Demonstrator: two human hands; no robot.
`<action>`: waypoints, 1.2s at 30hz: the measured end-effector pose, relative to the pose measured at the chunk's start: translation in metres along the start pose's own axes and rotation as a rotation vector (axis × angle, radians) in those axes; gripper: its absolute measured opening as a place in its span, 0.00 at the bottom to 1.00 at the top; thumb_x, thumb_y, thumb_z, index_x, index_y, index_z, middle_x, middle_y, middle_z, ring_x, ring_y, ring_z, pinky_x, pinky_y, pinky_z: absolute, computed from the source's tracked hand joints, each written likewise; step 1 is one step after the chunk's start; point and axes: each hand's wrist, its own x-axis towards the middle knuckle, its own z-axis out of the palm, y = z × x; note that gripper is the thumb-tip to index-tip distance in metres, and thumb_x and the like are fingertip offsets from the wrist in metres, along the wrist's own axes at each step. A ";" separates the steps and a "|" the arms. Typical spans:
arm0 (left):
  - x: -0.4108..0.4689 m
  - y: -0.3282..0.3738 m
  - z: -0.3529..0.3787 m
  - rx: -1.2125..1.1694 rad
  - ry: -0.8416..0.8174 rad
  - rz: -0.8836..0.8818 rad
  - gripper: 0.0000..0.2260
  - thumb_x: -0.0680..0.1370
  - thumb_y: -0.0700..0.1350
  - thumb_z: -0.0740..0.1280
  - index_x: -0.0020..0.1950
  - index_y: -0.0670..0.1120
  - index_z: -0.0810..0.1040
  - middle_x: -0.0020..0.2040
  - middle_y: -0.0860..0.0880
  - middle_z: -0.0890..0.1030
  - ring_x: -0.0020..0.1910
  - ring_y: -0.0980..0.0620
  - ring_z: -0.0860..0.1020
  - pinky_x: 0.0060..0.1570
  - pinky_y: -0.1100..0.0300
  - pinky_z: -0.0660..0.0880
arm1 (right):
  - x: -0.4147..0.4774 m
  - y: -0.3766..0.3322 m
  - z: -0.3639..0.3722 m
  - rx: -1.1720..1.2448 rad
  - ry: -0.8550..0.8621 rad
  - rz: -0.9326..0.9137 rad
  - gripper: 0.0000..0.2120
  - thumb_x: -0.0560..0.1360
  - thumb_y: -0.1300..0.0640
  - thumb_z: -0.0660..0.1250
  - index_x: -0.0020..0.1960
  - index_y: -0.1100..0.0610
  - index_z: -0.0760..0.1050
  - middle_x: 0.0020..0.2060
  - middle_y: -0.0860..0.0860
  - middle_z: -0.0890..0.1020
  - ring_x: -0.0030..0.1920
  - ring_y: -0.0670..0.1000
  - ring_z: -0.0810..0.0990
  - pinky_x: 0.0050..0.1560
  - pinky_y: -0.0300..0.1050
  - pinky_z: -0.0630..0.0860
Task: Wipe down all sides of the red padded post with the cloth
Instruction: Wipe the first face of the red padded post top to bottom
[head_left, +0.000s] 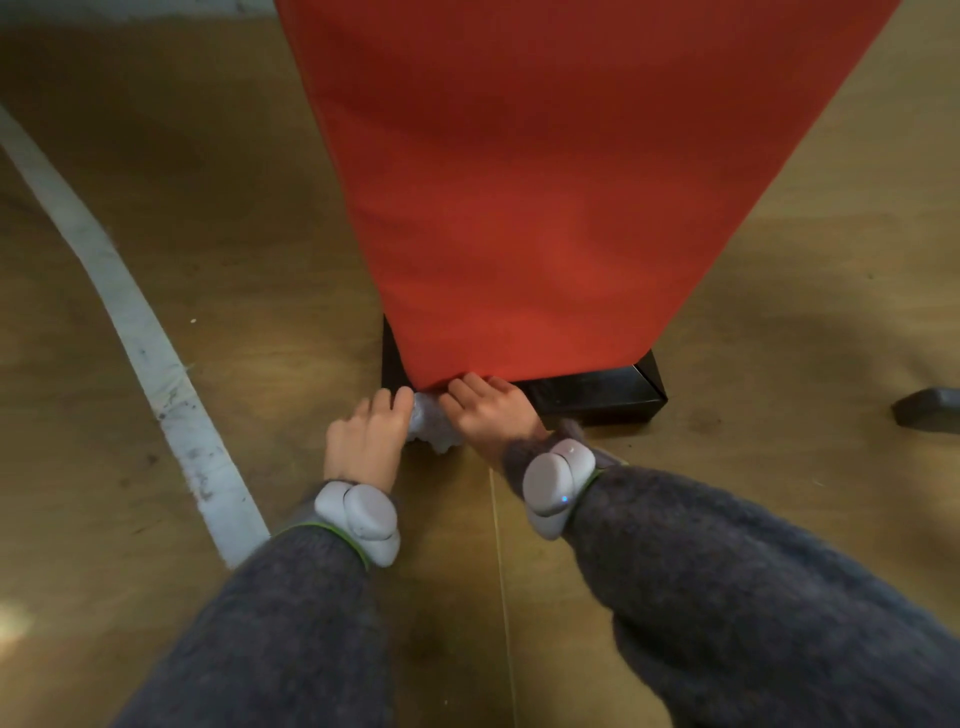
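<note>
White line (140, 332): a pale painted stripe runs across the floor (234, 208) on your far left, from the left edge down toward your left arm.
Left sleeve (291, 623): fuzzy and grey, with a white band (358, 519) strapped on your wrist.
Left hand (366, 441): it is low, near the floor, with its back facing up. Your fingers bend down and their tips touch the left side of the cloth. You cannot tell if they pinch it or only rest on it.
Cloth (434, 428): a small, pale, crumpled lump between your two hands. It sits at the near left bottom corner of the post, just under the red edge.
Right hand (488, 410): your fingers are curled over the cloth and hold it up against the bottom edge of the post. Your knuckles touch the red pad.
Right sleeve (727, 597): grey too, with a white band (556, 483) that shows a tiny blue light.
Red padded post (545, 208): it stands upright on the floor and fills the top middle of the view. It looks wide at the top and narrow at the bottom.
Black base (597, 395): it sticks out under the post, mostly to the right of your right hand.
Dark thing (930, 410): it lies on the floor at the far right edge, well apart from the post. You cannot tell what it is.
</note>
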 end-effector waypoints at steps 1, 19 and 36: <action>0.003 0.006 -0.001 0.000 0.036 0.031 0.07 0.61 0.32 0.70 0.35 0.41 0.76 0.27 0.44 0.73 0.22 0.46 0.74 0.18 0.65 0.65 | -0.003 0.007 -0.005 -0.007 -0.011 -0.007 0.12 0.68 0.60 0.57 0.31 0.57 0.77 0.29 0.51 0.77 0.30 0.52 0.77 0.28 0.41 0.70; 0.067 0.179 -0.005 -0.140 0.068 0.227 0.12 0.65 0.41 0.54 0.29 0.47 0.76 0.25 0.50 0.74 0.22 0.52 0.74 0.19 0.68 0.63 | -0.099 0.116 -0.080 -0.165 -0.330 0.495 0.25 0.42 0.60 0.82 0.34 0.60 0.74 0.30 0.56 0.75 0.30 0.56 0.77 0.28 0.44 0.71; 0.054 0.122 -0.073 -0.218 0.148 0.325 0.27 0.42 0.40 0.79 0.37 0.44 0.74 0.27 0.49 0.75 0.25 0.50 0.76 0.25 0.67 0.70 | -0.044 0.087 -0.116 -0.157 -0.127 0.185 0.21 0.49 0.58 0.76 0.39 0.61 0.73 0.32 0.54 0.75 0.31 0.56 0.75 0.42 0.47 0.63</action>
